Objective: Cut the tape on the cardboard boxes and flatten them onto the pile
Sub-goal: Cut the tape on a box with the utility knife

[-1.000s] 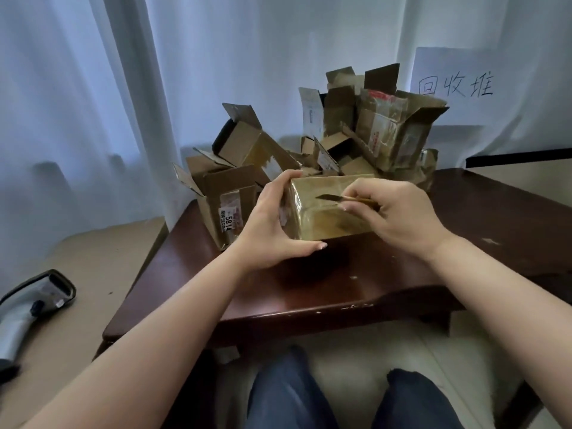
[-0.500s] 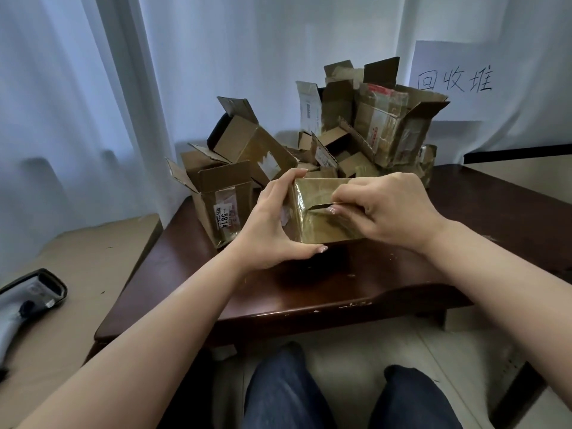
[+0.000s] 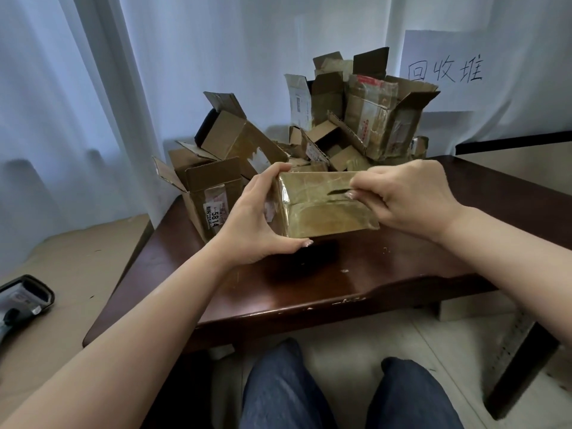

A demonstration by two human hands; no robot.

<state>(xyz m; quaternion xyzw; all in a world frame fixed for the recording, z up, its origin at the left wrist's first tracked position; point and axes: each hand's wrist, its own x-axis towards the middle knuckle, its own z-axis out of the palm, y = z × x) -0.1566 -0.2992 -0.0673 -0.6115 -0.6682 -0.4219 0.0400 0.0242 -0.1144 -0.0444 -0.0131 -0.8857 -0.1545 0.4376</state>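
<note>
The small tape-wrapped box (image 3: 325,209) sits tilted at the near side of the dark wooden table (image 3: 278,286), its glossy face turned toward the seated person; the left hand (image 3: 257,218) grips the box's left end, fingers curled over the top edge and thumb tucked under the bottom corner; the right hand (image 3: 405,196) is at the box's right end, fingers pinched narrowly round a thin dark blade (image 3: 339,191) whose tip lies on the taped face near the middle seam (how much handle is inside the fist I cannot tell). Just behind the box stands the pile of opened cartons (image 3: 365,119), loosely stacked and not really flat; to the box's left an open carton with a 5814 label (image 3: 213,196) stands upright; above and right of the box a handwritten paper sign (image 3: 445,71) hangs on the curtain. To my eye the risk is the blade's line: it points toward the holding hand, so a slip on slick tape could run it into those fingers; pressing too hard might also push the box off the table edge, since only one hand steadies it.
</note>
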